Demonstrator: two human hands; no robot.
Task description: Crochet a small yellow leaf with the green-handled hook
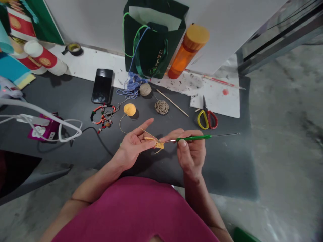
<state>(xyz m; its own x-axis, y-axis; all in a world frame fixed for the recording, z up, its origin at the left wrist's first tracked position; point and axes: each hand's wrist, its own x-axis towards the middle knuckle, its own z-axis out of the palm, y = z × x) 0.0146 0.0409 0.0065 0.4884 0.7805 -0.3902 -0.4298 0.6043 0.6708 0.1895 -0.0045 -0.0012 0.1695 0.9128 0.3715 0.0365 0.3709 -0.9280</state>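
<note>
Yellow crochet pc. [159, 146]: light & soft

Held above tabletop [227, 164], approx. 6 o'clock side. Prob. floppy, stitches easily pulled; best pinched at edge. L grip [133, 145]: thumb & fingers pinching pc., index extended. R grip [191, 148]: closed round green hook [195, 138], pc.'s 3 o'clock. Yarn ball [130, 109]: its 11.

The right hand [192, 153] grips a hook [206, 137] (green-handled).

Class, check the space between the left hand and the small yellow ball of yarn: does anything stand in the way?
Nothing visible stands between the left hand and the yellow ball of yarn. Only a thin strand curves from the ball toward the hand; the beaded bracelet lies off to the left.
</note>
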